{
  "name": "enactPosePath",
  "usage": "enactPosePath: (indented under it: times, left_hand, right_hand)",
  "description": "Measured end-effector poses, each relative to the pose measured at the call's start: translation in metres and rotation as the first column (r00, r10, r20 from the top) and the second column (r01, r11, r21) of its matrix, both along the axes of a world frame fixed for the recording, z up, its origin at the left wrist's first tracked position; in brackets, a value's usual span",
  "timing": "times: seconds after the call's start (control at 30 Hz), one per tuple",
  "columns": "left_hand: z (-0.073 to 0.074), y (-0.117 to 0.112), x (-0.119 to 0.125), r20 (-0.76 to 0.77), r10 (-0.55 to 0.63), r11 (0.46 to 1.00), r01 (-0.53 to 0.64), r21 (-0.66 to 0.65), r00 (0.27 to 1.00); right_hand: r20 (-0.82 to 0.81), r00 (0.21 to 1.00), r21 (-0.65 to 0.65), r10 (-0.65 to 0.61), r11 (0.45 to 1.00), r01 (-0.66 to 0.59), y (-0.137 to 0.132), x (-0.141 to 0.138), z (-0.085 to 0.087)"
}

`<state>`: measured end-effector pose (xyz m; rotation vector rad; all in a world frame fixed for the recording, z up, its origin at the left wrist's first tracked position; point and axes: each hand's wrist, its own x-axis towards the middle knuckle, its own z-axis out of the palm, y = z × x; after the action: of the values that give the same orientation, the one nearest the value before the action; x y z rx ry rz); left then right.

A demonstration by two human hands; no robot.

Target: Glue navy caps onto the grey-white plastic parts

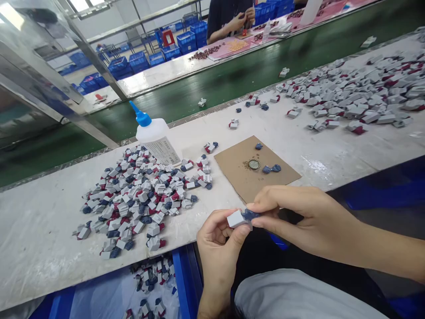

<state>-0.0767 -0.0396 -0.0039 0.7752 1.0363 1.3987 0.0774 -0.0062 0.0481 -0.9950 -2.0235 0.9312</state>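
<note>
My left hand [221, 241] pinches a small light-grey plastic block [236, 219] between thumb and fingers, just off the table's front edge. From the right, my right hand [292, 215] grips a dark blue moulded piece [249, 215] that touches the block's right end. Whether the two are joined cannot be seen. Beyond my hands lies a brown cardboard square [239, 161]. On it are a bottle cap [254, 164] with wet spots around it, a pair of dark blue pieces [271, 169] and a single dark blue piece [259, 146].
A heap of grey, blue and red parts [142, 190] covers the table's left, beside a white glue bottle [156, 137] with a blue nozzle. More grey parts [365, 93] lie at right. Below is a blue bin [181, 283]. Across a green conveyor [186, 106], a co-worker [229, 20] handles parts.
</note>
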Motion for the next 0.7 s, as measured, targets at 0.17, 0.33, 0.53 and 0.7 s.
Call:
enactPosePath:
  times: [0.17,0.33,0.53,0.7]
  left_hand:
    - [-0.004,0.002,-0.011,-0.081,-0.131,0.99,0.135,0.044,0.988]
    - [-0.008,0.0,-0.015,-0.119,-0.168,0.984,0.173,0.031,0.978]
    - [-0.001,0.003,-0.008,0.175,-0.166,0.95,0.205,-0.237,0.97]
    - [0.008,0.005,0.006,0.301,0.005,0.957,0.083,-0.279,0.954]
  right_hand:
    - [0.029,0.987,-0.043,0.159,0.987,-0.157,0.006,0.007,0.002]
    - [0.111,0.97,-0.098,0.218,0.973,-0.208,0.008,0.009,0.004]
    - [-0.005,0.99,-0.101,0.138,0.985,-0.138,0.015,0.013,0.012]
    - [0.106,0.992,0.231,0.062,0.969,-0.085,0.011,0.013,0.013]
